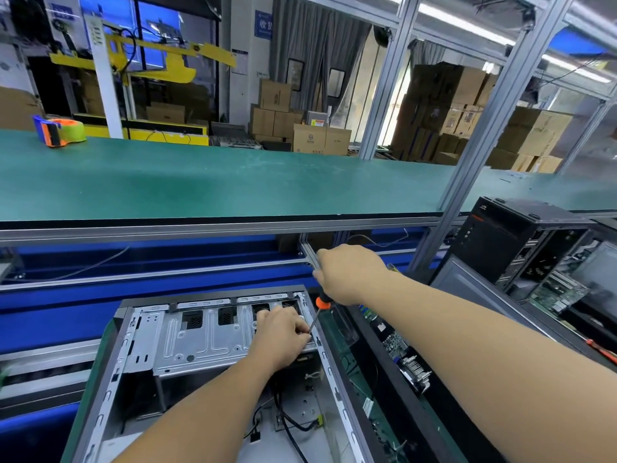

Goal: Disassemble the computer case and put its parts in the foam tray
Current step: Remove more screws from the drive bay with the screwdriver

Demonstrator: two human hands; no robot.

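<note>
1. Head view: computer case (213, 362) lies open on its side on the worktop (200, 175), right under both hands.
2. Right hand (350, 275) curled round the screwdriver (320, 310), tip angled down at the case's right rail.
3. Left hand (282, 332) pinches at the drive cage (200, 339) edge beside the tip; what it pinches is hidden.
4. Case looks like stiff sheet metal, probably heavy with sharp edges; best gripped by the outer frame, away from the loose cables (290, 426).
5. Foam tray not in view.
</note>
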